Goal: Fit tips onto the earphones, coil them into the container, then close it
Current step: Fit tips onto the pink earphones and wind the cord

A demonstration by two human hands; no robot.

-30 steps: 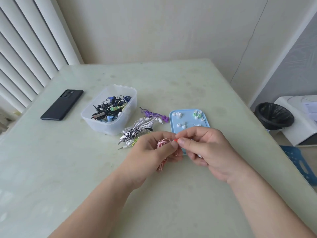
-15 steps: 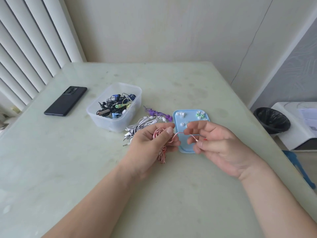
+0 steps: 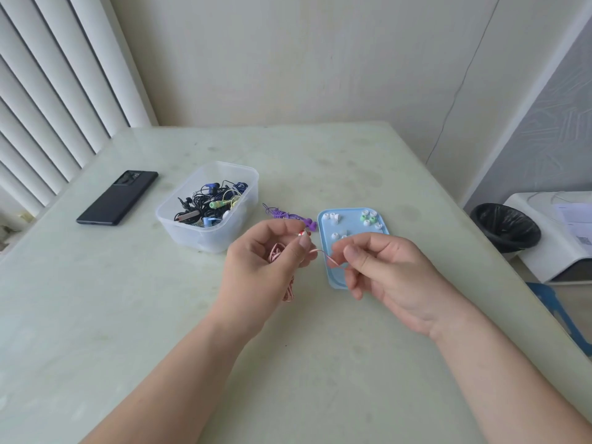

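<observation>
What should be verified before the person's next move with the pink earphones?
1. The left hand holds the pink earphones bundled: ok.
2. The right hand pinches the cord stretched between the hands: ok.
3. A tip sits on the earbud at the left fingertips: cannot tell, too small.
4. The second earbud is fitted: cannot tell, hidden.
5. On the blue lid lie spare tips: ok.
6. The container stands open, with other earphones already inside: ok.
</observation>
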